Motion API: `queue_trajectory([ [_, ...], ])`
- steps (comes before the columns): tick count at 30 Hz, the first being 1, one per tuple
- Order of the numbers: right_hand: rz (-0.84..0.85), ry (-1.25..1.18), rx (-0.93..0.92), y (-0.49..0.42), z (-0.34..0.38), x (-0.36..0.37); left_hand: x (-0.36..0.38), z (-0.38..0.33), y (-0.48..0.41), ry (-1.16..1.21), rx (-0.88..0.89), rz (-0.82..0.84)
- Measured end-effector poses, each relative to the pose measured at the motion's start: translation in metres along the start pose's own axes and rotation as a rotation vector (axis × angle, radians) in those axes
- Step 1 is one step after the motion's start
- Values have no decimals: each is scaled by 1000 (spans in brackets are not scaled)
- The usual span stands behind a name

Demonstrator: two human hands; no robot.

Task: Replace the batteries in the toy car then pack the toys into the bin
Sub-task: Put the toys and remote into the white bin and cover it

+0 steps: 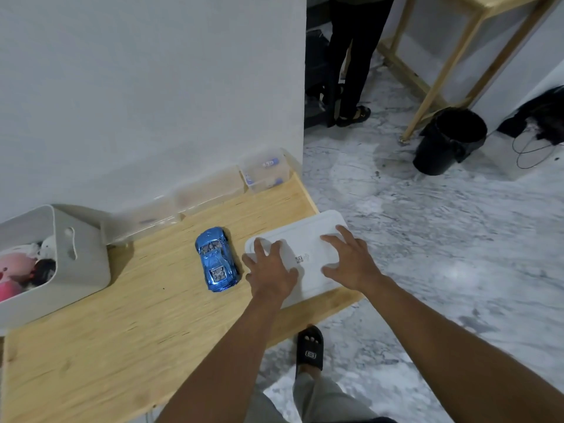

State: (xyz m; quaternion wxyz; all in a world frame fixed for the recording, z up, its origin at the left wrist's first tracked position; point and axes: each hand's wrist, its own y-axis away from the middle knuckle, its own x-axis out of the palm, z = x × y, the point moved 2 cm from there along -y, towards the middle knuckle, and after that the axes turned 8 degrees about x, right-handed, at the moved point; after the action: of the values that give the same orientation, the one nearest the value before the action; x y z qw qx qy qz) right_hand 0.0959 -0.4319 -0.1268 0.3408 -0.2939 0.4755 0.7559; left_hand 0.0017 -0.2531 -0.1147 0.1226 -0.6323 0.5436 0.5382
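Note:
A shiny blue toy car [217, 262] stands on the wooden table [122, 325], just left of a flat white lid [305, 239] that lies at the table's right end. My left hand [270, 268] rests on the lid's left part with fingers spread. My right hand [351, 259] rests on its right part, fingers also spread. At the far left stands a grey bin [82, 264] holding soft toys [21, 267]. A clear box with batteries [265, 170] sits against the wall at the back right.
Two more clear boxes [210, 190] line the white wall behind the car. The table's edge drops off right beside the lid. On the marble floor stand a black bucket [448, 141], a wooden frame [451, 62] and another person's legs [354, 62].

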Motion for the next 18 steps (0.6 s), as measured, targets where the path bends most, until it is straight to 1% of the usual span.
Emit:
queue_trajectory([
  [5, -70, -42, -8, 2, 7, -8, -16, -6, -3, 50, 6, -104],
  [9, -130, -47, -23, 2, 35, -33, -48, -12, -11, 34, 8, -200],
  [13, -175, -61, -69, -1, 84, -54, -99, 3, -15, 69, 10, -303],
  [18, -188, -26, -188, 14, 181, -69, -178, 53, 2, 99, -51, -437],
])
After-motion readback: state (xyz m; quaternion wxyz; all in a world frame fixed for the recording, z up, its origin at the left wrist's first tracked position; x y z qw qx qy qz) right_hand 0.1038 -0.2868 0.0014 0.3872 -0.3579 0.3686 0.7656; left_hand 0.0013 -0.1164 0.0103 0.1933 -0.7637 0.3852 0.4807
